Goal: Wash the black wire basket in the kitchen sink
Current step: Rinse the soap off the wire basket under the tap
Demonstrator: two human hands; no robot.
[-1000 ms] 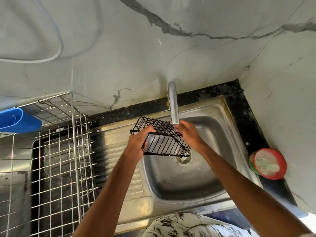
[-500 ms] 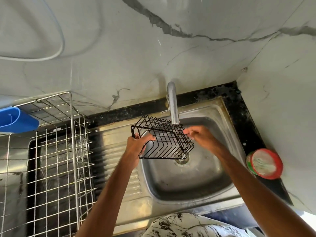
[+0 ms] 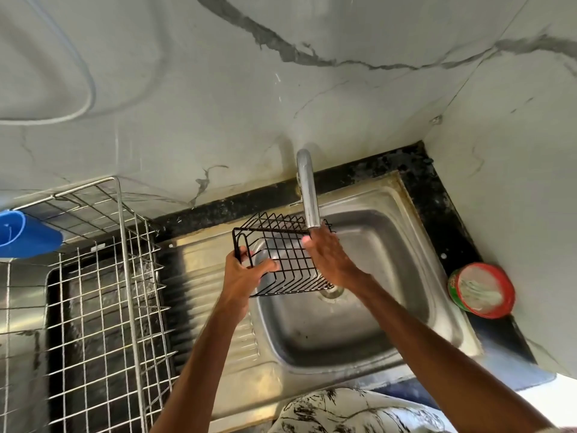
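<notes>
The black wire basket (image 3: 281,254) hangs above the steel sink basin (image 3: 390,276), just under the tap spout (image 3: 307,195). My left hand (image 3: 243,276) grips its left end, thumb curled over the wires. Against the basket's right side lies my right hand (image 3: 327,257), fingers straight and flat on the wires below the spout's tip. The basket is tilted, its open side facing me. No water stream is clearly visible.
A large steel wire dish rack (image 3: 103,292) stands on the drainboard to the left, with a blue plastic holder (image 3: 25,235) hooked on its far corner. A red-rimmed tub of white paste (image 3: 482,290) sits on the black counter at the right. Marble walls close in behind and right.
The basket has turned in my left hand, from tipped over to open side facing me. My right hand left the basket briefly, then came back flat against its right side.
</notes>
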